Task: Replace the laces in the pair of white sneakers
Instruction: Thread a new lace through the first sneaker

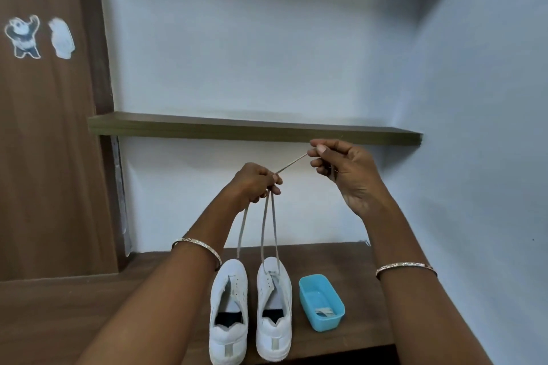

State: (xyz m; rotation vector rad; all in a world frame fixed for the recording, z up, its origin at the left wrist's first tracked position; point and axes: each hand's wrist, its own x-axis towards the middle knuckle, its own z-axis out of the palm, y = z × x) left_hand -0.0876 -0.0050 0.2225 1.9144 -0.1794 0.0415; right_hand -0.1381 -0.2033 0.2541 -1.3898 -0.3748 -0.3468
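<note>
Since that flat greyish-white fabric lace [292, 163] is light and floppy, I'd guess grabbing near its stiff tip works best. Left hand [255, 184] bunches the strands in curled fingers right above the pair of white leather sneakers [274, 332]. Right hand [344, 175] pinches the taut end, up and right of them. They're on a brown wooden table [341, 258], with a blue plastic tub [321, 302] just right and a pale-blue wall behind.

Even, soft daylight; faint shadows; no glare. Wide-angle bending at edges. Slight overall softness, stickers [22, 35] blurred.
</note>
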